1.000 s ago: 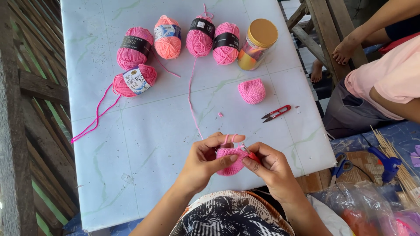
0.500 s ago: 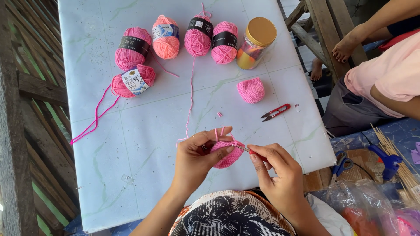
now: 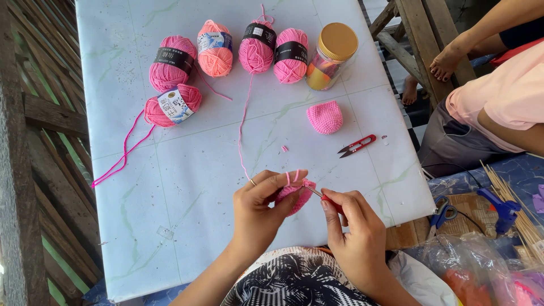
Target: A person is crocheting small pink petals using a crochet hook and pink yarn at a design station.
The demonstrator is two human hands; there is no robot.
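Your left hand [image 3: 262, 209] holds the pink crochet piece [image 3: 294, 195] above the near edge of the tabletop [image 3: 187, 187]; its fingers [image 3: 283, 179] are clamped on the piece, thumb under and index over the top, and a pink yarn strand [image 3: 243, 124] runs over them and up the tabletop to a pink yarn ball [image 3: 256, 50]. Your right hand [image 3: 357, 238] sits just beside the piece on its right; its fingers [image 3: 334, 204] are closed together on a crochet hook [image 3: 317, 194], whose metal tip meets the piece's right edge. The piece therefore lies between the two sets of fingers, touching both the left fingers and the hook. Beyond your hands, a finished pink crochet cap [image 3: 324, 117] lies near red thread snips [image 3: 356, 145]. Four more yarn balls and a gold-lidded jar [image 3: 333, 55] stand along the far side. Another person in a pink shirt [image 3: 504, 96] sits to the right, well apart from the tabletop work.
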